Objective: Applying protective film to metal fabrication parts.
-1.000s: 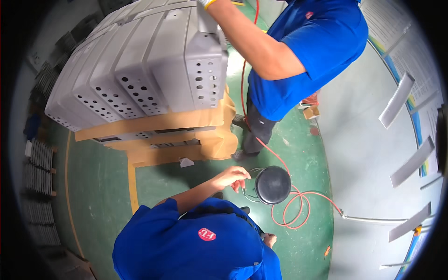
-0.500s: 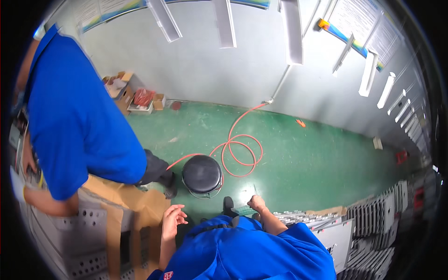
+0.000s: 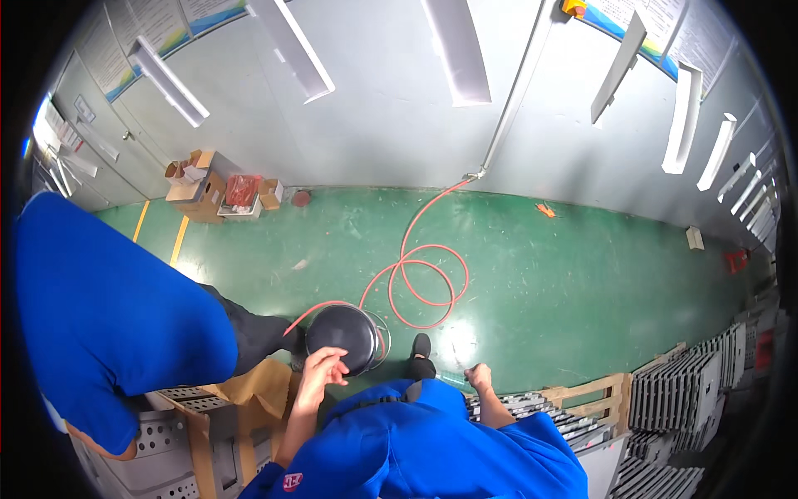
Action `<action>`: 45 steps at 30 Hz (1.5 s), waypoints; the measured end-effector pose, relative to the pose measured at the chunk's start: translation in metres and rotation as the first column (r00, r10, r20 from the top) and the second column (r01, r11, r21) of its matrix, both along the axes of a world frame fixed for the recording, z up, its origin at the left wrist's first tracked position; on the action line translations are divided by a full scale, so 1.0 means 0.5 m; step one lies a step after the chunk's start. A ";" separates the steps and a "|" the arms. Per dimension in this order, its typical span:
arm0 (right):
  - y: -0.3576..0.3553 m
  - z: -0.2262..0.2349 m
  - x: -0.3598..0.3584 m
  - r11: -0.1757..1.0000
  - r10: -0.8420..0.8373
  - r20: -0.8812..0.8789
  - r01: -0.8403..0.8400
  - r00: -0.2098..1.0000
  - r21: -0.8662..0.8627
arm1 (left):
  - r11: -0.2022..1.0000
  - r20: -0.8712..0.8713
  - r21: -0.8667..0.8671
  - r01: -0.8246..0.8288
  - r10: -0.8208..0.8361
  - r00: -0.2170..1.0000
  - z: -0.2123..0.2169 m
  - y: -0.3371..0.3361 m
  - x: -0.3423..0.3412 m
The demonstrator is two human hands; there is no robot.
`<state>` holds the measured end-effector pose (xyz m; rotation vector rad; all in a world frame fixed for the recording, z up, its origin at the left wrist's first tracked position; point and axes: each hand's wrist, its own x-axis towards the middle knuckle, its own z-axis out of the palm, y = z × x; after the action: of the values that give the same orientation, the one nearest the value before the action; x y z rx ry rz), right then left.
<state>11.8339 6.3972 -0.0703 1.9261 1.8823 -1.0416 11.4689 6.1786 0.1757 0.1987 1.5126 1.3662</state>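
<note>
My left hand [image 3: 322, 372] is raised with its fingers loosely bent and apart, and nothing shows in it. From above it overlaps the edge of a round black stool [image 3: 342, 337] and does not appear to rest on it. My right hand [image 3: 480, 377] is closed, low on my right side, above the green floor. Whatever its fingers may hold is hidden or too small to name. Closest to that hand is a row of grey metal panels [image 3: 573, 428]. One of my dark shoes [image 3: 421, 345] is planted ahead between the hands.
A co-worker in a blue shirt [image 3: 125, 291] stands at the left beside perforated grey metal housings [image 3: 158, 449] and brown cardboard [image 3: 249, 391]. A red hose [image 3: 449, 264] loops across the floor. Cartons [image 3: 199, 195] sit by the wall. Stacked panels [image 3: 677, 391] and a wooden pallet [image 3: 615, 399] line the right.
My view has shifted, and the stool now lies partly behind my left hand. One foot has come forward. The co-worker appears farther left and lower. Both my hands keep much the same shape.
</note>
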 end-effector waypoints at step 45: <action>0.320 -0.021 0.027 0.930 -0.352 -0.085 0.339 0.932 -0.140 | 0.060 -0.107 0.982 0.177 -0.596 0.796 0.642 0.692 0.271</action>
<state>11.8472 6.5570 -0.0806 2.2173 1.5150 -1.3539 11.6046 6.5248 0.4970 1.0836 -0.0475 1.5748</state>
